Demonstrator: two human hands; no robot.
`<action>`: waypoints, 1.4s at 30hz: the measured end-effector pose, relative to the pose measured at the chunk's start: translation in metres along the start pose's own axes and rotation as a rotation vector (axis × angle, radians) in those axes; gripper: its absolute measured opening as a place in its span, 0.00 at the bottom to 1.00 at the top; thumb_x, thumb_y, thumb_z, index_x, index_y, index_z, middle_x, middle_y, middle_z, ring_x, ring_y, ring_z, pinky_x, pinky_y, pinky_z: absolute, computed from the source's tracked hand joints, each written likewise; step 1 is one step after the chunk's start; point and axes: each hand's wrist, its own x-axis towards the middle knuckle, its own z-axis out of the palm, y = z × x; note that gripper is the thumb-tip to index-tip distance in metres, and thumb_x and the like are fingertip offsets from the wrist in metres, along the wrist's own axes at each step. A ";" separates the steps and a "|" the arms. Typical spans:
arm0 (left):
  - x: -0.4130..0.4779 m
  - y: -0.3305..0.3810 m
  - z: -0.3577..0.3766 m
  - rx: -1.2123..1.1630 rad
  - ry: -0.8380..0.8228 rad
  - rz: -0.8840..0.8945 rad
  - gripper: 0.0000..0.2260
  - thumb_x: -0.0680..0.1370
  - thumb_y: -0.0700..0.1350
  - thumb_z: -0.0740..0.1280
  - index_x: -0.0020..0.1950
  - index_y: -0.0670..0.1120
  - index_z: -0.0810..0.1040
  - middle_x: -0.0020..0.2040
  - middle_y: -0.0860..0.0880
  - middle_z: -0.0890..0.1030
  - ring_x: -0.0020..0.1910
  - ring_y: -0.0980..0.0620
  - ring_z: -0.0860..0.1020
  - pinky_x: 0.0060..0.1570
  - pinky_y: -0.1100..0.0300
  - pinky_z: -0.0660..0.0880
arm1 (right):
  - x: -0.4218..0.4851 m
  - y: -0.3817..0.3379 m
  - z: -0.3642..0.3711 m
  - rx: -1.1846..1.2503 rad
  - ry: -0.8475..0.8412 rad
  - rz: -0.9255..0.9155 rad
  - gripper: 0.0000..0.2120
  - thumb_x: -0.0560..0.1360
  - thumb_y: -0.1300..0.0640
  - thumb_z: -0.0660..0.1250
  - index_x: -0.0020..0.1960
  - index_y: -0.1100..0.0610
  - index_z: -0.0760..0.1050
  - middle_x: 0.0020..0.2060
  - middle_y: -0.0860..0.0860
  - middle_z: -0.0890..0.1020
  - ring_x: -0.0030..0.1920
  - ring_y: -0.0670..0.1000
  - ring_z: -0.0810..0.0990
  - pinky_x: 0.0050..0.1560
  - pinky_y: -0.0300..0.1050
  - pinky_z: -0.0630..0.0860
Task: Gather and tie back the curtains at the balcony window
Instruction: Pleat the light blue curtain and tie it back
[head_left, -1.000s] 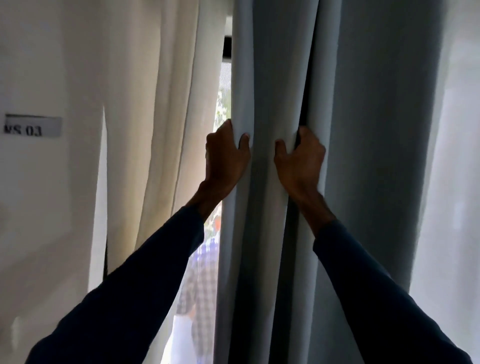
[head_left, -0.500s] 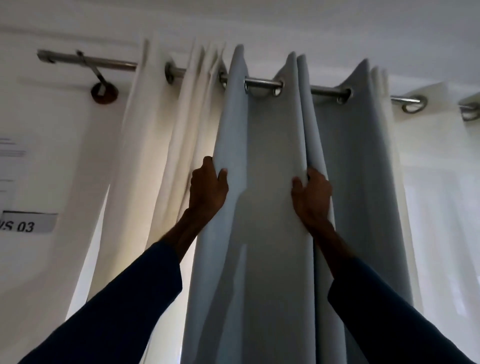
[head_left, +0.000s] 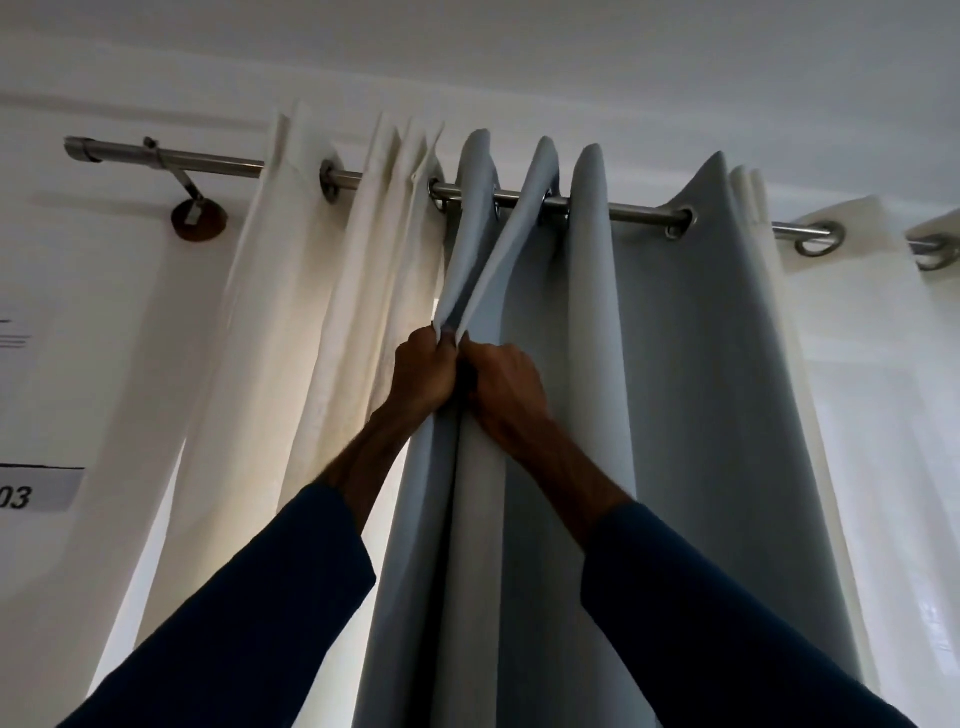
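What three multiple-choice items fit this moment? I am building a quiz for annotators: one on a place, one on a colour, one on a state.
1. Where is the wall bracket fixed?
A. right of all the curtains
B. left of the cream curtain
C. behind the hands

2. What colour is the gripped curtain?
A. red
B. black
C. pale blue-grey

3. How are the hands?
A. left hand and right hand grip curtain folds, side by side
B. both hang open
C. both are in pockets

Key: 1 B, the bracket sits left of all the fabric; 2 C, its folds show pale blue-grey; 3 A, curled fingers clutch the folds.
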 end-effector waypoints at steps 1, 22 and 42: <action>0.002 0.004 0.001 -0.017 0.000 -0.031 0.23 0.85 0.55 0.55 0.61 0.37 0.78 0.56 0.40 0.81 0.58 0.41 0.78 0.52 0.57 0.71 | -0.007 0.006 -0.003 0.026 -0.002 -0.021 0.14 0.82 0.58 0.64 0.66 0.61 0.76 0.52 0.61 0.84 0.50 0.61 0.83 0.51 0.49 0.78; 0.023 0.020 0.027 0.284 -0.060 0.302 0.15 0.82 0.39 0.63 0.66 0.34 0.67 0.60 0.36 0.78 0.59 0.37 0.79 0.55 0.51 0.75 | 0.042 0.100 -0.067 -0.069 0.379 0.419 0.11 0.75 0.65 0.60 0.52 0.70 0.77 0.52 0.68 0.81 0.55 0.68 0.78 0.47 0.53 0.70; -0.082 -0.017 0.044 0.046 -0.126 0.231 0.11 0.83 0.41 0.59 0.64 0.38 0.69 0.40 0.41 0.79 0.40 0.40 0.82 0.34 0.54 0.74 | -0.130 0.015 0.038 0.257 0.090 0.256 0.11 0.85 0.62 0.59 0.60 0.59 0.79 0.44 0.49 0.84 0.41 0.43 0.80 0.47 0.42 0.81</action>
